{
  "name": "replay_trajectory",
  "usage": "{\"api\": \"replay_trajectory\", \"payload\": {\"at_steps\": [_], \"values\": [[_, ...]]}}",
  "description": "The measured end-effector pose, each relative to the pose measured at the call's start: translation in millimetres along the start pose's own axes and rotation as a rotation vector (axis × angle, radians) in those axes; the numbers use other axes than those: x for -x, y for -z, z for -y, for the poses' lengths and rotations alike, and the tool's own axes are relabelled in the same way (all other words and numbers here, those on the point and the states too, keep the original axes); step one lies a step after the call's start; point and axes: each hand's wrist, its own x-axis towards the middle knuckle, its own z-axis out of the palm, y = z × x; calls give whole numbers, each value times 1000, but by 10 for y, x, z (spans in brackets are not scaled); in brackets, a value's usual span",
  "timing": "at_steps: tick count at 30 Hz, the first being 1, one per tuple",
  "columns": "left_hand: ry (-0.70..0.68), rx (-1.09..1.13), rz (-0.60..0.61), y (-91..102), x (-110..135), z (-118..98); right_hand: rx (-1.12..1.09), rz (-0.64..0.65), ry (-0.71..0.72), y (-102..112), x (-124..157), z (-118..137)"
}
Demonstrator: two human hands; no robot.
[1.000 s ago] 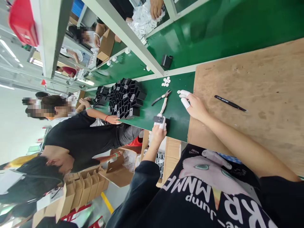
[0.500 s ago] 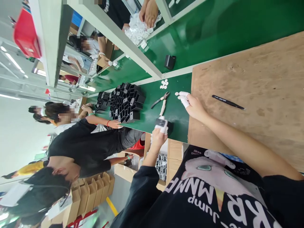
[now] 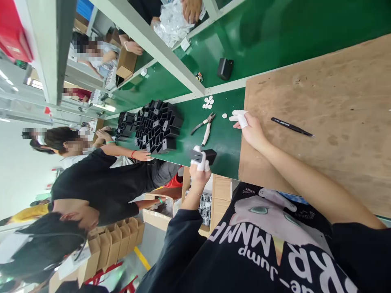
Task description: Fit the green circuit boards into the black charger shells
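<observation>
My left hand (image 3: 200, 167), with white finger covers, is closed around a black plastic housing (image 3: 210, 157) at the front edge of the green table (image 3: 227, 140). A blurred dark flat face with small holes shows at its fingertips; whether it belongs to the same piece I cannot tell. My right hand (image 3: 248, 125), also in white finger covers, hovers by the edge of the wooden board, fingers stretched out and slightly apart. Just beyond its fingertips lies a single white disc (image 3: 225, 116). Several more white discs (image 3: 208, 101) form a cluster farther off. Pliers (image 3: 205, 129) with pale handles lie between my hands.
Black tweezers (image 3: 292, 127) rest on the wooden board (image 3: 330, 93). Many black housings (image 3: 159, 126) stand packed on the left, beside a co-worker in black (image 3: 104, 183). Another black housing (image 3: 225, 68) sits beyond the white rail. Below the table edge stands an open carton (image 3: 221, 191).
My right hand has drawn back slightly from the single disc, which stays on the table. My left hand has turned the black housing. The whole view has shifted a little.
</observation>
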Motion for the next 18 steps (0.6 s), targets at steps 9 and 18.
{"api": "replay_trajectory", "payload": {"at_steps": [9,18], "values": [[144,-5,108,71,-9,-29,-42,-31,-27,3,-67,-95],[1022,937,-224,202,-880,-1039,13,19,-9,-6,-26,-89]]}}
